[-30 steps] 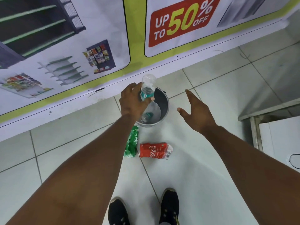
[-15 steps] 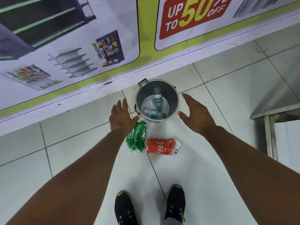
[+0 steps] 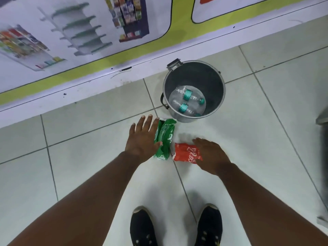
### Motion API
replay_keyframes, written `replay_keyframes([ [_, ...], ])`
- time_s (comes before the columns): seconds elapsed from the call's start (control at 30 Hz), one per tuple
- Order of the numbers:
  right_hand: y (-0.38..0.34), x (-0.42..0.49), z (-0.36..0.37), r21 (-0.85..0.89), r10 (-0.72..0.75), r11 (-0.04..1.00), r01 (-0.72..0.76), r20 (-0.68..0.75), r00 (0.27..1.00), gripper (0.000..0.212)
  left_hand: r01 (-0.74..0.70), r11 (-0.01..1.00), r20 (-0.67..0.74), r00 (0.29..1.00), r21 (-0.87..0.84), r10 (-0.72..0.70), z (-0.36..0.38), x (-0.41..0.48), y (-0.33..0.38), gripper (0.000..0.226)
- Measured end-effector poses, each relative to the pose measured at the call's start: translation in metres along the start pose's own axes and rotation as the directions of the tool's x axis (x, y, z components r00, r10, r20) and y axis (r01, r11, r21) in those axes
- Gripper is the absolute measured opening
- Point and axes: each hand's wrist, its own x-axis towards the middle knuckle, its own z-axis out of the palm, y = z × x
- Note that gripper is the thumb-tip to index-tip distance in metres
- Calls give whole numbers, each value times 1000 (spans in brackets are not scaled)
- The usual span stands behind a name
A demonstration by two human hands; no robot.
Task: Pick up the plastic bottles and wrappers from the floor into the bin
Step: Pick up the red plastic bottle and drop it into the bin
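Note:
A grey metal bin (image 3: 215, 80) stands on the tiled floor by the wall, with two clear plastic bottles (image 3: 188, 102) with teal labels lying inside. In front of it lie a green wrapper (image 3: 166, 137) and a red wrapper (image 3: 184, 153). My left hand (image 3: 142, 139) is spread flat at the green wrapper's left edge, thumb touching it. My right hand (image 3: 211, 155) hovers over the right end of the red wrapper, fingers apart, covering part of it.
A wall with a printed banner (image 3: 88, 32) runs along the far side of the floor. My two black shoes (image 3: 175, 228) stand just behind the wrappers. A metal frame (image 3: 322, 119) edges in at the right.
My left hand let a bottle drop into the bin, then both hands came down and back to the wrappers on the floor. The view has moved closer to the floor.

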Motion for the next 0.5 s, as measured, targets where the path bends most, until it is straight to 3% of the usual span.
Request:
replay_keyframes([
  [0.17, 2, 40, 67, -304, 148, 948, -93, 160, 976, 104, 3, 1000, 12, 1000, -9, -3, 46, 12, -18, 83],
  [0.27, 4, 49, 88, -381, 240, 911, -155, 186, 953, 102, 18, 1000, 21, 1000, -12, -18, 68, 11, -32, 82],
  [0.37, 11, 58, 101, -393, 256, 903, -173, 170, 952, 90, 65, 998, 40, 997, -16, -64, 80, 10, -45, 80],
  [0.5, 8, 58, 97, -370, 216, 918, -141, 171, 961, 45, 133, 990, 26, 991, -44, -132, 79, 11, -53, 78],
])
